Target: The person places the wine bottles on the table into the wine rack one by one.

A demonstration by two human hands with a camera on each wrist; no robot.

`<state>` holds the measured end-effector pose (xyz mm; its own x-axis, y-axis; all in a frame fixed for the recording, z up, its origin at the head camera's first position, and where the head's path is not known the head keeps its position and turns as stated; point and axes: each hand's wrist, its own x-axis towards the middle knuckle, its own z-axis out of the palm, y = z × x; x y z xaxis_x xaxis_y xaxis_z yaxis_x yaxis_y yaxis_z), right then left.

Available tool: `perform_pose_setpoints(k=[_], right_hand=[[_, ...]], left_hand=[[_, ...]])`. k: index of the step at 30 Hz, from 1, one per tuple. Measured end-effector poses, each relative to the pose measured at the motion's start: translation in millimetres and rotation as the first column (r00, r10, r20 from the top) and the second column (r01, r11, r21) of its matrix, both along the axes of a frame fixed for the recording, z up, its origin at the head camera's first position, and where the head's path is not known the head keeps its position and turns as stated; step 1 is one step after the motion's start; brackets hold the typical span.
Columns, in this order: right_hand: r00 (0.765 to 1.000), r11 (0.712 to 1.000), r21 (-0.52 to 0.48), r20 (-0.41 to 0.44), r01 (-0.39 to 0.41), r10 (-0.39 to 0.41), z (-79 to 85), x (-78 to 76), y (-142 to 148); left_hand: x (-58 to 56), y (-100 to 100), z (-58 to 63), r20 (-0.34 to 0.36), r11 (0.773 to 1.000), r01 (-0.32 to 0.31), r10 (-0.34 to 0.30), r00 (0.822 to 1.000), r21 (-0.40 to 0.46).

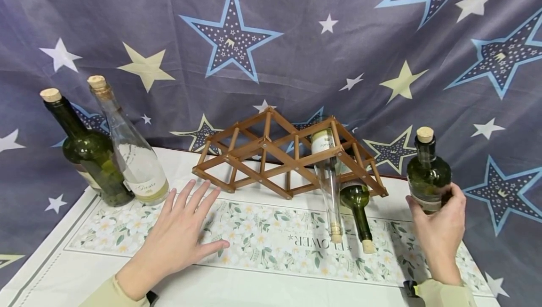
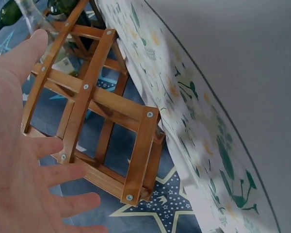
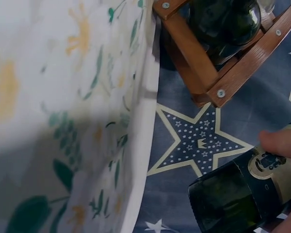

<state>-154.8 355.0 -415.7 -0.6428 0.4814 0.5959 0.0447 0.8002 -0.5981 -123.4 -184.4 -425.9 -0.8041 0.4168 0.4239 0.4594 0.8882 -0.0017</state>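
At the right of the head view my right hand (image 1: 442,224) grips the lower part of a short dark green bottle (image 1: 428,175) with a cork in its neck. The bottle's base and label (image 3: 271,174) show in the right wrist view. My left hand (image 1: 179,231) is spread with straight fingers over the flowered runner, holding nothing. Its fingertips come close to the left end of a wooden wine rack (image 1: 262,144). Two corked bottles lie in the rack's right side, necks toward me: a clear bottle (image 1: 328,184) and a green bottle (image 1: 357,203).
On the left stand a tall dark green corked bottle (image 1: 91,149) and a clear corked bottle (image 1: 137,161), side by side. A flowered runner (image 1: 254,250) lies on the white tablecloth (image 1: 254,286). Behind the table hangs a star-patterned cloth (image 1: 296,62).
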Motion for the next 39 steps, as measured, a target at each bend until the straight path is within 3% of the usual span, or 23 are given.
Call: perform_pose_setpoints(k=[14, 23, 39], right_hand=[[0.995, 0.990, 0.123, -0.068, -0.069, 0.078, 14.4, 7.5, -13.0], [0.982, 0.962, 0.246, -0.119, -0.116, 0.149, 23.4, 12.9, -18.0], [0.954, 0.917, 0.368, -0.189, -0.150, 0.232, 29.8, 14.0, -30.2]], left_hand=[[-2.8, 1.0, 4.1, -0.016, 1.000, 0.015, -0.015, 1.000, 0.002], [-4.8, 4.4, 8.8, -0.020, 1.000, 0.013, -0.013, 1.000, 0.011], [-4.4, 9.5, 17.5, -0.043, 0.999, 0.036, -0.035, 0.998, 0.035]])
